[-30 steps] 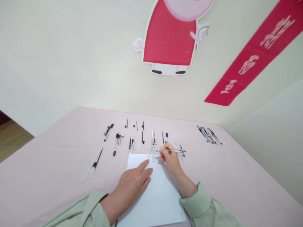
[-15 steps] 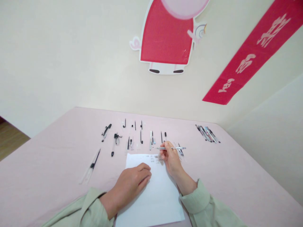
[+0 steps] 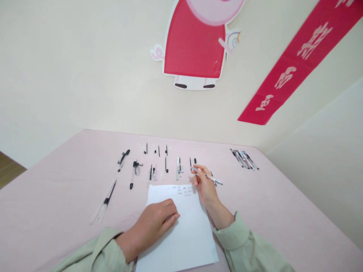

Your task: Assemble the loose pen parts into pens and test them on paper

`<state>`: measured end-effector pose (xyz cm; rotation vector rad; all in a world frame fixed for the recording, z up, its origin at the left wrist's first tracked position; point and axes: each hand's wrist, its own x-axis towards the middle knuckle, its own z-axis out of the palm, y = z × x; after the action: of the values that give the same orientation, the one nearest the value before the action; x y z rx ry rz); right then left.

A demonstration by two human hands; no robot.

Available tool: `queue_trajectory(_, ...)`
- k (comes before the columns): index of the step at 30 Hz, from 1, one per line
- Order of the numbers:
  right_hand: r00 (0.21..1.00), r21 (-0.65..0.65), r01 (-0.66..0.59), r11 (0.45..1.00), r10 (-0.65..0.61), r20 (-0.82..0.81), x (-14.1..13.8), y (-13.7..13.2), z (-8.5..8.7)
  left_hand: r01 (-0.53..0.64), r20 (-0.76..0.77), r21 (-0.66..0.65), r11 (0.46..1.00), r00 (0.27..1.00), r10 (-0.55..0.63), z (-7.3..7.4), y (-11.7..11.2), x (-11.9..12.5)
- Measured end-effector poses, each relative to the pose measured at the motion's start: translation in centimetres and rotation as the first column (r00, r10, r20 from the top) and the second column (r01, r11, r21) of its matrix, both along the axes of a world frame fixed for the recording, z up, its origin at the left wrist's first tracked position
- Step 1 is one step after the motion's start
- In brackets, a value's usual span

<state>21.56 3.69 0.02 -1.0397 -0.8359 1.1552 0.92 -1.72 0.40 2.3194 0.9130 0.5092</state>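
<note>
While the left hand (image 3: 159, 219) rests loosely curled on the paper (image 3: 195, 241), its grip unclear, the right hand (image 3: 208, 190) pinches a pen (image 3: 214, 179) by the far right corner, seemingly between strokes, more writing calling for it lowered.

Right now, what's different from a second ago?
The left hand has curled its outstretched fingers in. The pen in the right hand has tilted, its left end swinging farther from the person. Nothing was let go. The left hand still rests on the paper; the pen parts stayed put.
</note>
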Motion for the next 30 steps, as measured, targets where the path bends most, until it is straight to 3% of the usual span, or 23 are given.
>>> queue_trajectory(6, 0.964, -0.011, -0.037, 0.999, 0.039, 0.262, -0.7, -0.7, -0.3, -0.026, 0.015, -0.020, 0.999, 1.000, 0.026, 0.2, 0.0, 0.0)
queue_trajectory(11, 0.882, -0.027, -0.160, 0.987, 0.155, 0.446, -1.8, -1.4, -0.4, -0.043, 0.031, -0.028, 0.999, 0.999, 0.044, 0.2, 0.0, 0.1)
queue_trajectory(18, 0.751, -0.009, -0.205, 0.979, 0.163, 0.640, -2.4, -2.0, -0.2, -0.054, 0.024, -0.048, 0.997, 0.998, 0.056, -0.1, 0.0, 0.2)
queue_trajectory(21, 0.743, 0.001, -0.223, 0.975, 0.169, 0.648, -2.2, -1.9, -0.3, -0.049, 0.028, -0.057, 0.997, 0.998, 0.050, -0.1, -0.1, 0.2)
queue_trajectory(24, 0.789, 0.012, -0.226, 0.974, 0.175, 0.589, -2.1, -1.7, -0.3, -0.081, 0.069, -0.082, 0.993, 0.994, 0.087, 0.1, -0.1, 0.1)
queue_trajectory(28, 0.831, -0.033, -0.301, 0.953, 0.279, 0.481, -2.3, -1.9, -0.1, -0.362, 0.191, -0.045, 0.931, 0.912, 0.364, 0.3, 0.5, -0.2)
queue_trajectory(30, 0.817, -0.080, -0.385, 0.919, 0.380, 0.434, -2.6, -2.3, 0.2, -0.421, 0.248, 0.012, 0.907, 0.880, 0.405, 0.3, 0.9, -0.3)
